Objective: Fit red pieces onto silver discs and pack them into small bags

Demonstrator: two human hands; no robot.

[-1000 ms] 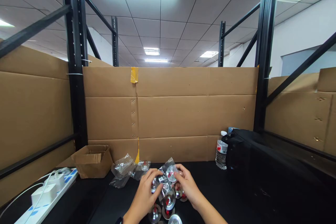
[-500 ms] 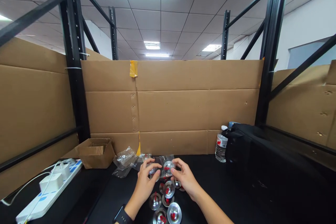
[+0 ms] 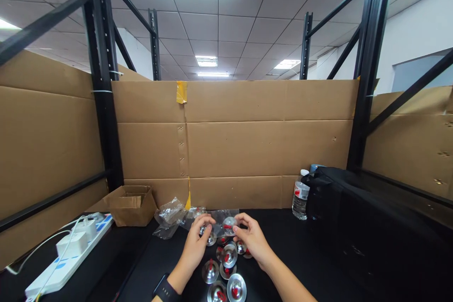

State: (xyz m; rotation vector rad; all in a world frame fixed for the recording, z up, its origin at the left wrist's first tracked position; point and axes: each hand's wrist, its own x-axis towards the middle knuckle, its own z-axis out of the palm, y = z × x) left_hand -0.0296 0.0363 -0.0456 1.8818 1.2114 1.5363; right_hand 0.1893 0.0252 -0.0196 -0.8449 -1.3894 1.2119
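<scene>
Low in the middle of the view, my left hand [image 3: 196, 244] and my right hand [image 3: 252, 238] are both pinched on a clear plastic bag [image 3: 224, 219] that holds a small silver disc with a red part. Just under my hands, several more silver discs [image 3: 226, 264] with red centres lie on the black table [image 3: 283, 245]. A dark watch sits on my left wrist.
Crumpled clear bags [image 3: 169, 217] lie left of my hands, beside an open cardboard box [image 3: 130, 205]. A white power strip with chargers [image 3: 67, 255] is at the far left. A water bottle [image 3: 300, 200] and a black bag [image 3: 354, 222] stand at the right. Cardboard walls and black rack posts surround the table.
My hands with the bag have moved a little farther from me, and the view has tipped down, so more discs show on the table under them.
</scene>
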